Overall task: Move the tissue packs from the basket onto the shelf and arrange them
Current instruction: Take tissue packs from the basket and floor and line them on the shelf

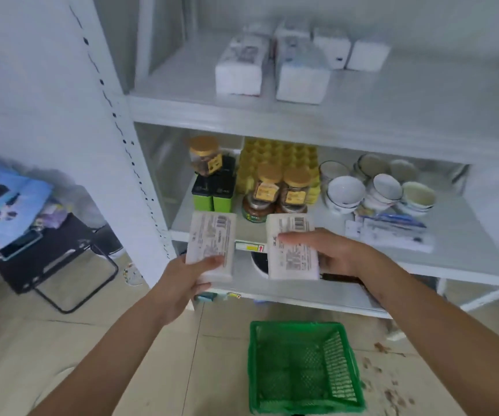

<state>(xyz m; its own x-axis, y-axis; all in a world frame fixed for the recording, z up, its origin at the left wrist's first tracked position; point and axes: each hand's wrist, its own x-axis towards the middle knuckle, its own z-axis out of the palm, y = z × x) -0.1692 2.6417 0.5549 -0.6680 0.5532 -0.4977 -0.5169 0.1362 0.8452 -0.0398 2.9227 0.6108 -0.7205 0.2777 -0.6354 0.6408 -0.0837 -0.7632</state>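
My left hand [182, 283] grips a white tissue pack [210, 243], label side up, in front of the middle shelf. My right hand [332, 253] grips a second white tissue pack [292, 250] beside it, a short gap between the two. Below them on the floor stands the green mesh basket [344, 367], with nothing visible inside. On the upper shelf board [407, 97] lie several white tissue packs [301, 70], grouped toward the back and middle.
The middle shelf holds gold-lidded jars [295, 187], green tins [212, 193], a yellow tray [275, 157], stacked bowls [380, 187] and flat packets [392, 232]. A white upright post [128, 145] stands left. A black folding stool [53, 253] with clutter is at far left.
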